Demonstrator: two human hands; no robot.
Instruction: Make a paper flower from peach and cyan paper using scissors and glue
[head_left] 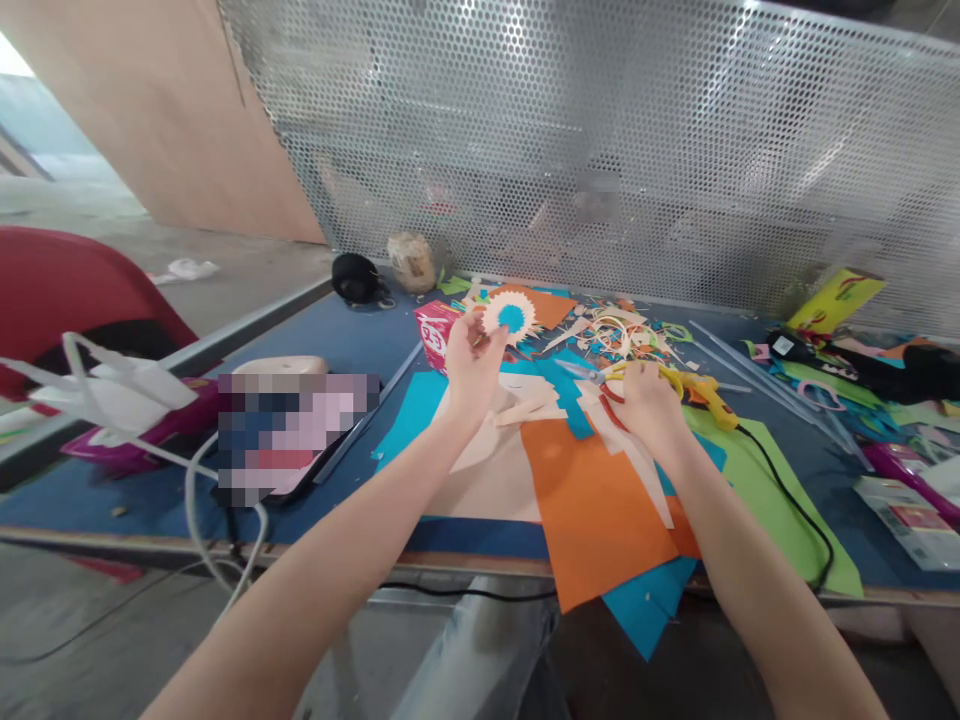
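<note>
My left hand [480, 350] pinches a round paper rosette [523, 309], cream with a zigzag rim and a smaller blue toothed disc at its middle. It is held up above the table. To its right, my right hand [651, 400] is closed on scissors [611, 385] with red-orange handles; their blades point left, over blue paper. A yellow glue gun [712, 398] with a black cord lies just beyond that hand. Below both hands spread cream paper [487, 485], an orange sheet [600, 505], and a green sheet [780, 500]. A pink box [433, 338] stands behind my left wrist.
Paper scraps [615, 330] are heaped at the back, before a perforated metal panel [600, 150]. A phone-like device [300, 435], its screen blurred, lies left near white cables [193, 500]. Clear sticks [780, 385] and a yellow box [836, 300] are at the right.
</note>
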